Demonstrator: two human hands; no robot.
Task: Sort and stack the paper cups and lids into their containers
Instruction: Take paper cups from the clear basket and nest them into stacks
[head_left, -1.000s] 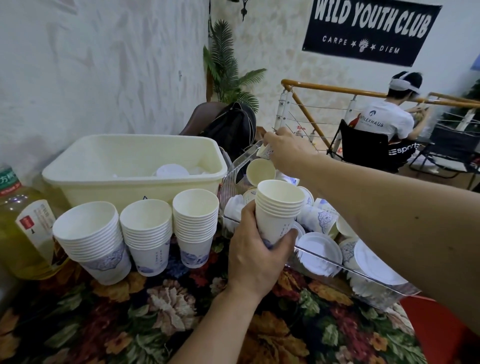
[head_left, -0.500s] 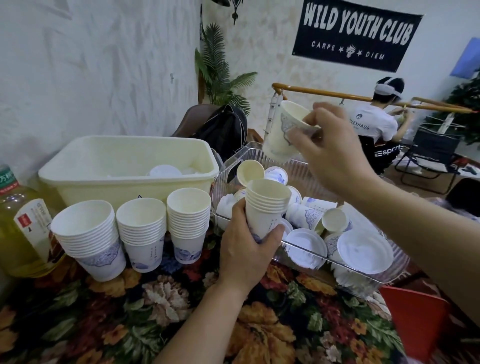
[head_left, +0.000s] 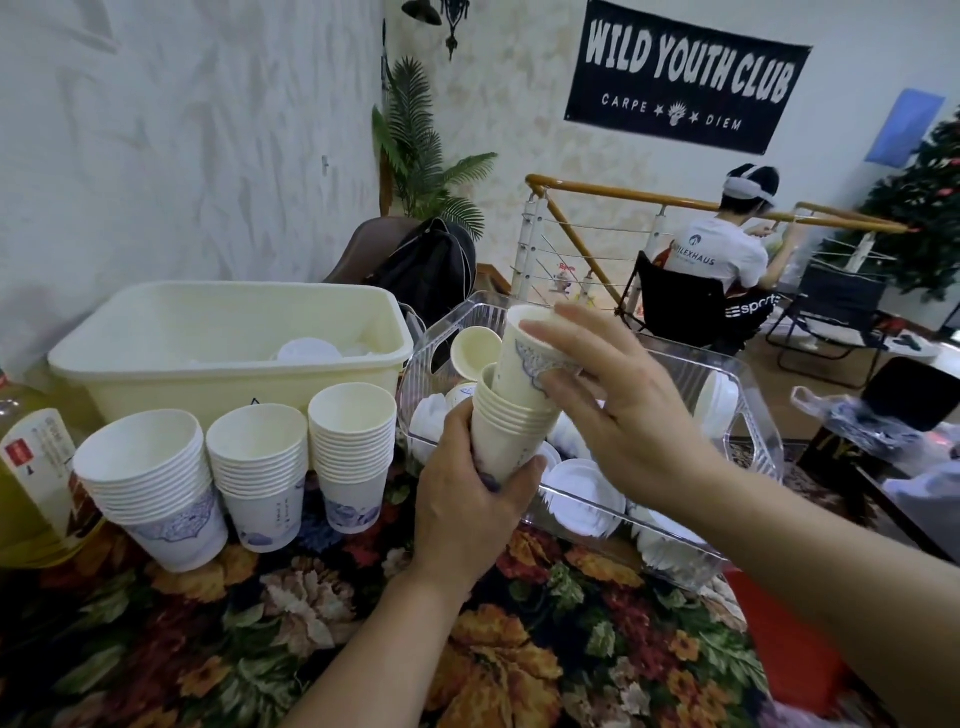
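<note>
The right hand (head_left: 618, 410), raised a moment ago, has lowered its pinched paper cup (head_left: 524, 358) into the stack (head_left: 506, 431) gripped by the left hand (head_left: 467, 499) beside the clear bin (head_left: 748, 415). Three cup stacks (head_left: 260, 467) stand on a floral tablecloth (head_left: 311, 613) before a cream tub (head_left: 234, 374), in a white-walled room.

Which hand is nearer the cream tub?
Left. The left hand holds a cup stack just right of the cream tub; the right hand is farther right, over the clear bin.
</note>
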